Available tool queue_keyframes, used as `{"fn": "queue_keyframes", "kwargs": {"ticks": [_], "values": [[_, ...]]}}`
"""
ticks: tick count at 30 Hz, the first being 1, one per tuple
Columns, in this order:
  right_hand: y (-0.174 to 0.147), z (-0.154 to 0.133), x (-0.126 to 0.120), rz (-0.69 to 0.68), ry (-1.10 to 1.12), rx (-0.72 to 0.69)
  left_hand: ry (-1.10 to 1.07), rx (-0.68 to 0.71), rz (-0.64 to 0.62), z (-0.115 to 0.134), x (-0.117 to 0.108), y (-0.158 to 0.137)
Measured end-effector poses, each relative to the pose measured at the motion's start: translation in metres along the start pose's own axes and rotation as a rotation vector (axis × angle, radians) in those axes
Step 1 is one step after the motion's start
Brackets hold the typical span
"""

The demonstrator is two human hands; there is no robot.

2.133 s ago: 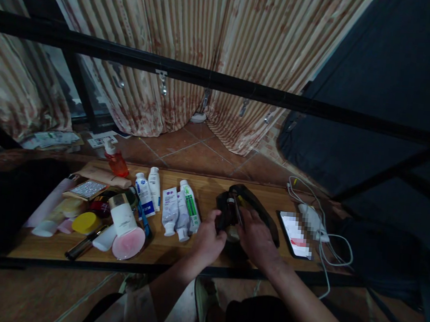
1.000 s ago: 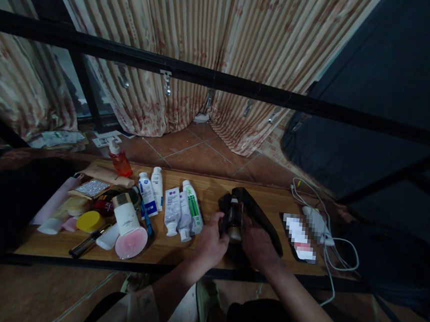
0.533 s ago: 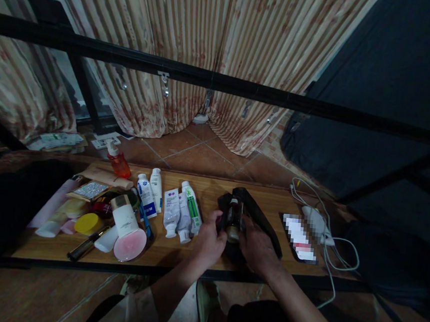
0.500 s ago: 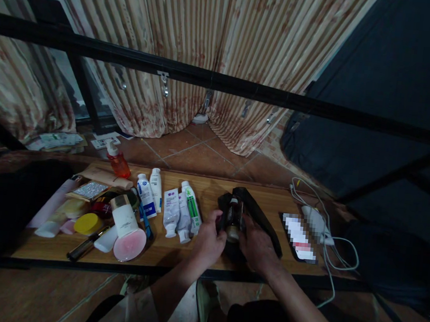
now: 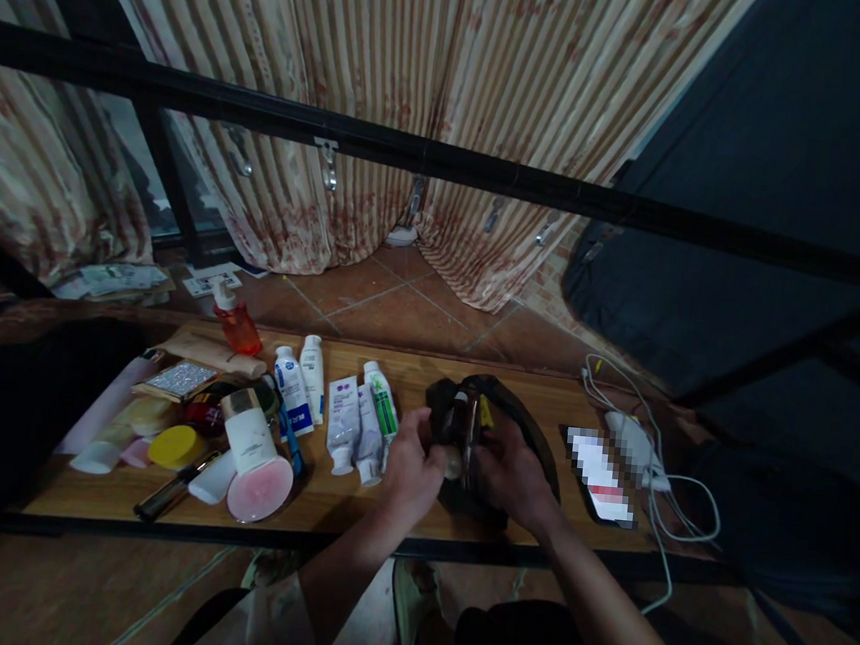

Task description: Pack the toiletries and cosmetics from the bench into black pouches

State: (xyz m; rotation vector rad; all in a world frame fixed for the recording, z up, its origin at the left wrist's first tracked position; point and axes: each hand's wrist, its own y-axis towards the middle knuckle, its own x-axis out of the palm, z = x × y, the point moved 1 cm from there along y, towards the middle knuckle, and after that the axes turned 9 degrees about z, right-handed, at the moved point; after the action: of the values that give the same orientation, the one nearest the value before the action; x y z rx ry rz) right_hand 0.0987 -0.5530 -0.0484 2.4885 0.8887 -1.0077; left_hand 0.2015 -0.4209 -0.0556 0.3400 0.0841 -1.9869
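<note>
A black pouch [image 5: 544, 438] lies with its mouth spread on the wooden board. My left hand [image 5: 415, 470] is closed on its left edge, thumb toward the opening. Over the right side of the mouth, my right hand [image 5: 516, 473] has its fingers bent down inside; what they grip is hidden. A dark small bottle [image 5: 458, 417] and a yellow item [image 5: 486, 412] show within the pouch. Left of my left hand lie a green-and-white tube [image 5: 381, 399], a white-and-purple tube [image 5: 343, 420] and a blue-and-white tube [image 5: 292, 391].
Cosmetics crowd the board's left part, among them a white bottle [image 5: 248, 437], a pink round case [image 5: 260, 489], a yellow-lidded jar [image 5: 176, 449] and an orange pump bottle [image 5: 238, 328]. At right are a phone [image 5: 601, 478] and a white charger [image 5: 634, 446] with cables. A black rail [image 5: 444, 158] crosses beyond.
The pouch has shifted slightly left and its mouth has changed shape. My right hand reaches further into it, and a yellow item now shows inside. My left hand moved slightly left.
</note>
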Motion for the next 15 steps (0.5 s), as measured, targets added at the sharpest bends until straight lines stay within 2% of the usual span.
{"fn": "queue_keyframes", "kwargs": {"ticks": [5,9,15], "values": [[0.009,0.006,-0.007,0.004,-0.092,0.070,0.065,-0.042,-0.019,-0.007,0.005,-0.007],[0.016,0.014,-0.011,-0.018,-0.092,0.103,0.109,-0.080,-0.119,-0.008,0.007,-0.013],[0.011,0.001,-0.017,-0.049,-0.215,-0.035,0.034,-0.327,-0.369,-0.022,0.019,-0.024]]}}
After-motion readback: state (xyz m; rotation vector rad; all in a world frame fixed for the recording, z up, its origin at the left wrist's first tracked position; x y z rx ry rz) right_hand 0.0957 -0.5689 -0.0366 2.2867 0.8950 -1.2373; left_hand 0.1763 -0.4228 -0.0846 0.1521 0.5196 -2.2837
